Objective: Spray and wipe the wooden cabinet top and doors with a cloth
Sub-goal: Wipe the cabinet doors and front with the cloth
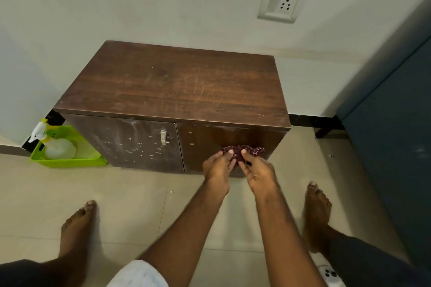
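Basically both hands, left hand [218, 168] and right hand [256, 171], pinched the cloth [242, 151] against the right door [233, 140], bunching it for wiping.

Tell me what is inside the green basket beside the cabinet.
The green basket on the floor left of the cabinet holds a spray bottle with a white trigger, lying tilted. The bottle covers part of the basket floor, so anything beneath it cannot be seen.
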